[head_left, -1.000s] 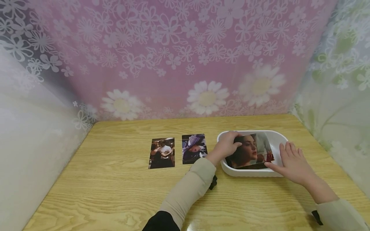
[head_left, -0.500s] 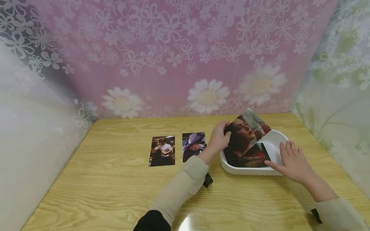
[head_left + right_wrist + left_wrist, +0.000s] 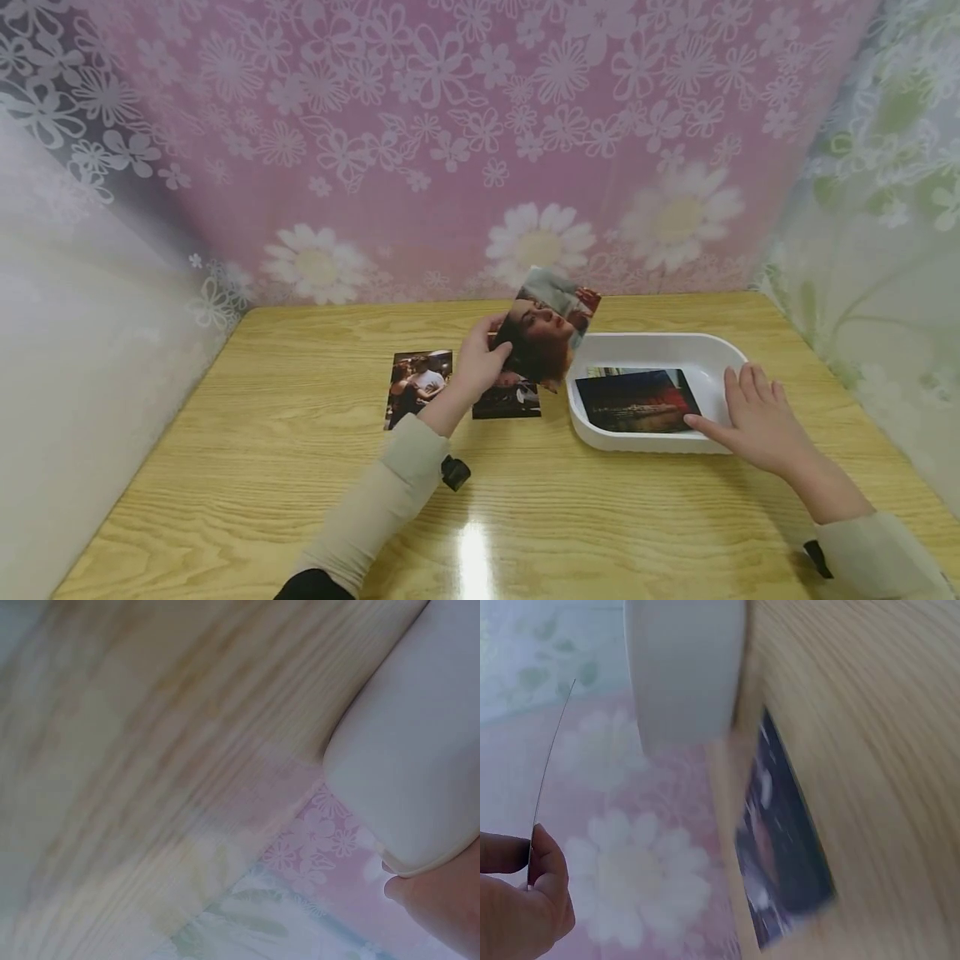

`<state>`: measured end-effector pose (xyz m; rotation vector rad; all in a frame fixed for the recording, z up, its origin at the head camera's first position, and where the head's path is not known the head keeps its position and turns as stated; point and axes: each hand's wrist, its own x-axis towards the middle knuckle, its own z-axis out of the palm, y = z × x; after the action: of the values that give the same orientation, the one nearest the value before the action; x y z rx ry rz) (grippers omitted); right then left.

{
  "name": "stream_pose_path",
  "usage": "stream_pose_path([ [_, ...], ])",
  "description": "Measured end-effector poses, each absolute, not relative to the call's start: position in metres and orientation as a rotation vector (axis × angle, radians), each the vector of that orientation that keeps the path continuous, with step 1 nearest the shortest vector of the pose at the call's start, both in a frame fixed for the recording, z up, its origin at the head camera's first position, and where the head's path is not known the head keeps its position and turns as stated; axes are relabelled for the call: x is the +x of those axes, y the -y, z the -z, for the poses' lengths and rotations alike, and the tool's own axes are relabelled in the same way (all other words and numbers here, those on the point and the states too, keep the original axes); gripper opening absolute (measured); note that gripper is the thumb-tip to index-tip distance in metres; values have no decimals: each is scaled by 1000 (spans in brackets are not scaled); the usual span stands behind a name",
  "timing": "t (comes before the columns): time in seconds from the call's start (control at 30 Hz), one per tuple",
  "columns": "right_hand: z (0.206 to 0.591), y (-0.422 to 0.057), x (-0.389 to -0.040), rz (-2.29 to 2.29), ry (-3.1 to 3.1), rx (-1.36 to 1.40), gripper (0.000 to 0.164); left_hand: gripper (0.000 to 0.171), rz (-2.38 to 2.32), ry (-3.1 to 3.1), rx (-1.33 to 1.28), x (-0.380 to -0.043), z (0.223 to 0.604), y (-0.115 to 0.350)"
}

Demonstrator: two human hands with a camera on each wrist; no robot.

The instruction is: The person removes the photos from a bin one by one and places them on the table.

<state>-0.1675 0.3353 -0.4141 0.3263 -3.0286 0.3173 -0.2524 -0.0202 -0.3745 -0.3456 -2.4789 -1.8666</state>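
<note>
My left hand (image 3: 480, 358) pinches a photo (image 3: 546, 329) of a face by its edge, tilted above the table. In the left wrist view the photo (image 3: 549, 761) shows edge-on between thumb and fingers. Below it, a photo with purple tones (image 3: 506, 404) lies on the table, partly covered in the head view. Further left lies a photo of a couple (image 3: 418, 379). My right hand (image 3: 765, 417) rests on the right end of a white tray (image 3: 645, 443), fingers spread, thumb over the front rim. Inside the tray lies a dark photo (image 3: 637, 402) with another's edge showing behind it.
The wood-grain table (image 3: 247, 467) extends to a pink flowered backdrop (image 3: 420, 167) behind. Pale patterned side walls (image 3: 885, 275) flank it left and right. The tray's wall (image 3: 686, 675) rises beside the purple-toned photo in the left wrist view.
My left hand has lifted the face photo out of the tray and carried it left, over the purple-toned photo. The dark photo in the tray is now uncovered. My right hand stays put.
</note>
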Motion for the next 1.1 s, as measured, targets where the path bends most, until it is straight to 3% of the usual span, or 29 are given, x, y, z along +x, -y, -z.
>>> stream_pose_path([
  [0.5,412,-335,-167,-328,3030,320,96,46,2042,2370,211,-241,386,169],
  [0.77,409,-334,-167,-329,3041,324,96,49,1900,2478,297,-224,391,232],
  [1.1,411,-334,-167,-326,3040,338,96,45,1541,2773,298,-221,409,265],
])
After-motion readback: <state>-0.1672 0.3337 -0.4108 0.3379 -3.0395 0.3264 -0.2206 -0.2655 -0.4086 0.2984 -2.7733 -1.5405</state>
